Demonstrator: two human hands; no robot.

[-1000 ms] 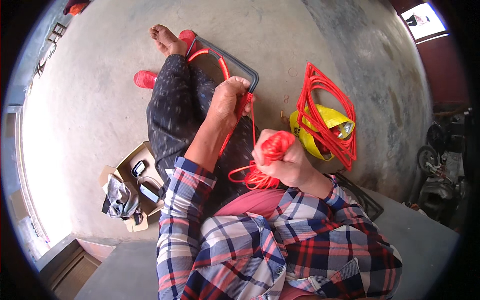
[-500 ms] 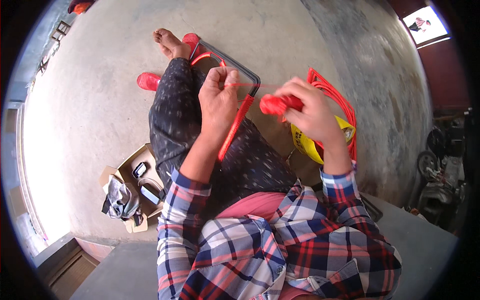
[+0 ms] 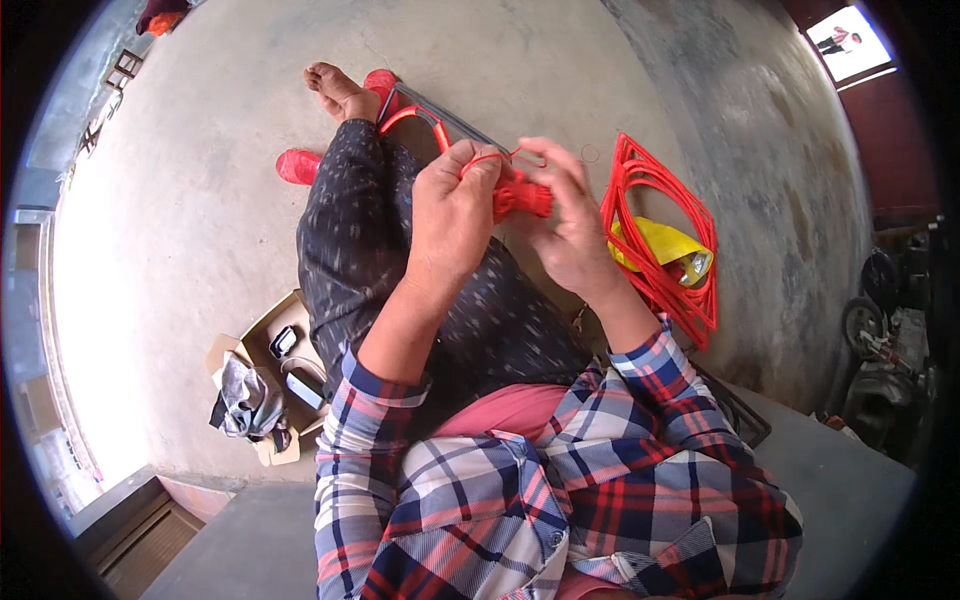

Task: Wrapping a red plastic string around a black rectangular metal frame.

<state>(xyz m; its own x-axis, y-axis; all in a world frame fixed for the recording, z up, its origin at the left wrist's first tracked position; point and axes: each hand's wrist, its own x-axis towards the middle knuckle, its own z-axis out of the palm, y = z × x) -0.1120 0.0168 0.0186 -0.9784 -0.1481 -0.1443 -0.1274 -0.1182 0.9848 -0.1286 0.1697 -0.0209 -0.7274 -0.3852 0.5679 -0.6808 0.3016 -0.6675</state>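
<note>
My left hand (image 3: 455, 215) is closed in a pinch on a thin red cord (image 3: 482, 160), above my legs. Against its fingers sits a small bundle of red cord (image 3: 522, 197). On the other side of that bundle my right hand (image 3: 575, 240) curves round, its fingers blurred by motion; whether they grip it is unclear. A dark metal tube frame (image 3: 455, 118) runs from beside my foot to behind my hands, where its near part is hidden. Red wrapping (image 3: 425, 115) curves beside the frame.
Coiled red tubing (image 3: 625, 180) lies on the floor to the right, round a yellow packet (image 3: 665, 243). At the left an open cardboard box (image 3: 262, 325) holds small items and grey cloth (image 3: 250, 395). A red shoe (image 3: 297, 166) rests beside my leg.
My right hand has moved left with the red bundle, up to my left hand. The stretch of cord between the hands has shortened. My left hand has shifted slightly right.
</note>
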